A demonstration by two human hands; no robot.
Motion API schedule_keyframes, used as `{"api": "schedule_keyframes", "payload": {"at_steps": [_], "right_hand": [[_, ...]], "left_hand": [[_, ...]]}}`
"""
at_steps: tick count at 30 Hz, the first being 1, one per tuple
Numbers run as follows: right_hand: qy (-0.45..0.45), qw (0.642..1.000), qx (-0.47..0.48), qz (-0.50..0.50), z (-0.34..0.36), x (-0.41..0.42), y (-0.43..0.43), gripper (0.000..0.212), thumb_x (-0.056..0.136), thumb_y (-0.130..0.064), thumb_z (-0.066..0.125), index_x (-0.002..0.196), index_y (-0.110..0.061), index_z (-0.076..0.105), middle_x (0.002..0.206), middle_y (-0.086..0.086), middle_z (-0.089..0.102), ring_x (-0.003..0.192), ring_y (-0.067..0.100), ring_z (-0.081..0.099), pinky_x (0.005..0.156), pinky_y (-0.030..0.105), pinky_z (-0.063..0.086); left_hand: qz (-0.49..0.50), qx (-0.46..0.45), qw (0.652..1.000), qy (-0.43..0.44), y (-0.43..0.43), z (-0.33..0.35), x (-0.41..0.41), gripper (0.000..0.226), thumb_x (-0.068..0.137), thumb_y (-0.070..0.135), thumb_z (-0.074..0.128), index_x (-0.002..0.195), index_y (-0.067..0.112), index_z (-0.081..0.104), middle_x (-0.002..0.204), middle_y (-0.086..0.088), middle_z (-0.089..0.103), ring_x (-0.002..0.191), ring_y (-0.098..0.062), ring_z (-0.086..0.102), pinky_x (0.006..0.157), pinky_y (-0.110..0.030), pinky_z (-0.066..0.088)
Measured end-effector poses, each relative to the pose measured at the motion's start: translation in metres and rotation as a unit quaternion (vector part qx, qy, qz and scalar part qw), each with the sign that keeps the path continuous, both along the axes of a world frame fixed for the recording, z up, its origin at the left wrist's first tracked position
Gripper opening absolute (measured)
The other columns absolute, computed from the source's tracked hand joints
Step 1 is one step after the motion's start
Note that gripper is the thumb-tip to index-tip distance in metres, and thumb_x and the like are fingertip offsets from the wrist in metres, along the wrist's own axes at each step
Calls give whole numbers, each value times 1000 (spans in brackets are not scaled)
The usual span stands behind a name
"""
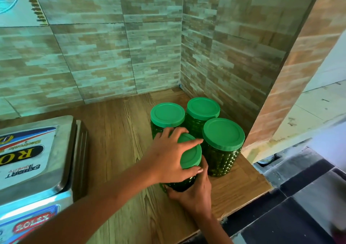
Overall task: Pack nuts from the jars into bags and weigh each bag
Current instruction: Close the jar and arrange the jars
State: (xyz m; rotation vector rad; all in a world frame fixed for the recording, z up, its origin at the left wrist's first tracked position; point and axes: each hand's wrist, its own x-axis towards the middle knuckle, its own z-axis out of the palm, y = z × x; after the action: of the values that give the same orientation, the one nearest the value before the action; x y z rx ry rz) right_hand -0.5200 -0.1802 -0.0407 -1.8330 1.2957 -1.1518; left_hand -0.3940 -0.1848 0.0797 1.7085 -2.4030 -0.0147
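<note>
A person's two hands close on the front jar [180,185], one of four matching green jars grouped in the corner of a wood-grain surface [121,131] against a tiled wall [112,56]. The left grip [172,155] lies over the jar's lid [192,155], fingers spread across the top and thumb hooked on the near rim, grasping it. The right grip [194,193] wraps the lower body of the same jar from the near right side, fingers curled round it.

The jar is dark green with rows of raised bumps over its sides. Its lid is a brighter green, flat and round, with a shallow ring near the edge. The lid looks tilted compared with those of its neighbours. Whether the base rests on the surface cannot be told, since the right grip hides it, and the contents cannot be made out through the dark wall.

The other three stand upright and capped: the back left jar [167,114] just behind the left grip, the back right jar [203,108] nearest the wall corner, and the right jar [223,133] just beside the held one.

A steel weighing scale [37,150] with a printed label on its pan sits at the left of the surface, apart from the jars.
</note>
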Motion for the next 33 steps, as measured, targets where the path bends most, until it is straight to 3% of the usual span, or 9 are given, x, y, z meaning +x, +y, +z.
{"api": "schedule_keyframes", "payload": {"at_steps": [5, 8, 11, 13, 16, 20, 25, 29, 33], "right_hand": [[37, 998, 35, 31, 0, -2, 3, 120, 43, -65, 72, 139, -21, 15, 125, -2, 49, 108, 11, 52, 88, 25, 48], [19, 998, 50, 42, 0, -1, 4, 115, 42, -63, 74, 134, -30, 13, 124, -4, 48, 110, 11, 53, 91, 29, 50], [10, 998, 36, 55, 2, 0, 3, 116, 46, -58, 78, 131, -49, 0, 130, -10, 42, 117, 3, 46, 97, 21, 44], [-11, 997, 27, 70, 2, 0, 0, 120, 48, -53, 82, 136, -47, 0, 136, -12, 38, 124, 0, 41, 100, 17, 40], [-27, 995, 26, 93, 0, -1, -3, 127, 45, -60, 84, 141, -39, 4, 141, -14, 33, 131, -4, 32, 104, 14, 35], [-40, 995, 44, 83, -2, -3, -8, 121, 39, -54, 88, 134, -46, 12, 130, -14, 48, 119, -5, 46, 96, 16, 44], [-59, 992, 65, 94, -3, -6, -10, 119, 37, -41, 93, 133, -33, 23, 119, -12, 56, 109, -7, 53, 87, 10, 45], [-74, 989, 81, 96, -2, -6, -8, 118, 37, -39, 93, 132, -26, 25, 120, -8, 56, 110, -4, 53, 90, 12, 45], [-73, 987, 89, 112, -4, -5, -9, 123, 40, -38, 94, 138, -34, 19, 130, -9, 51, 121, 1, 48, 101, 24, 43]], "left_hand": [[-175, 126, 975, 58, -15, 15, 29, 71, 68, 54, 72, 132, 49, 41, 142, 15, 30, 130, -7, 21, 108, -32, 17], [-213, 151, 964, 51, -21, 22, 28, 73, 66, 53, 74, 132, 47, 42, 145, 19, 30, 133, -6, 18, 111, -33, 13], [-96, 102, 990, 5, -5, 14, 19, 84, 66, 79, 52, 139, 52, 20, 153, 12, 13, 141, -12, 4, 113, -42, 0], [38, 69, 997, 4, 12, 3, 9, 91, 66, 86, 33, 143, 49, 3, 153, 7, 6, 140, -18, 8, 113, -42, 12], [90, 15, 994, 54, 20, -6, 1, 88, 69, 85, 36, 144, 46, 11, 144, 5, 19, 130, -15, 24, 102, -33, 32], [-1, 34, 995, 89, 6, -5, 18, 86, 62, 79, 45, 139, 49, 25, 140, 8, 27, 124, -7, 27, 101, -26, 32], [-155, 193, 965, 92, -19, 19, 35, 80, 64, 45, 78, 134, 46, 39, 141, 13, 27, 130, -3, 21, 103, -10, 14], [-200, 254, 946, -16, -31, 41, 30, 84, 69, 39, 78, 137, 50, 30, 149, 19, 17, 138, -2, 6, 116, -37, 5], [-45, 142, 988, -42, -3, 17, 13, 95, 71, 72, 55, 144, 45, 0, 155, 12, -4, 142, -10, -7, 112, -46, -8]]}}
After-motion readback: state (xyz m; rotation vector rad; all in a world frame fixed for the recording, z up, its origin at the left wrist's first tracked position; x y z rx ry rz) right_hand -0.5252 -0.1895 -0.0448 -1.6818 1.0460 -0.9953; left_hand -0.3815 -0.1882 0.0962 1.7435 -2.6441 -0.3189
